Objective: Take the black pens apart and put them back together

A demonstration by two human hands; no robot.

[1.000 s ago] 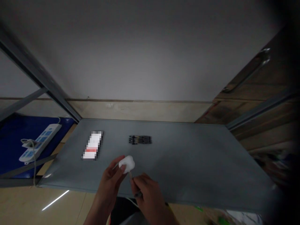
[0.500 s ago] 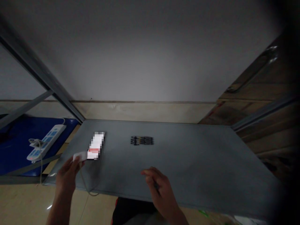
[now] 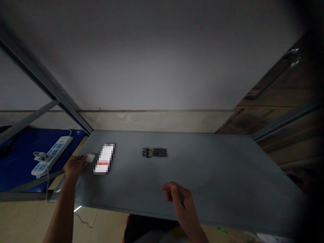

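White object (image 3: 90, 158) in left hand (image 3: 74, 166), long axis sideways (toward phone (image 3: 105, 157))

Grey tabletop (image 3: 222, 175), long side running left to right: a pixelated phone-shaped slab (image 3: 104, 158), white with a red band, lies slanted toward the left end, and slim dark pen-like items (image 3: 155, 152) lie side by side nearer the middle, apart from it.

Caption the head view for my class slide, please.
Left hand holding a small white object beside a pixelated rectangle; right hand above the grey table, grasping a partly hidden dark item.
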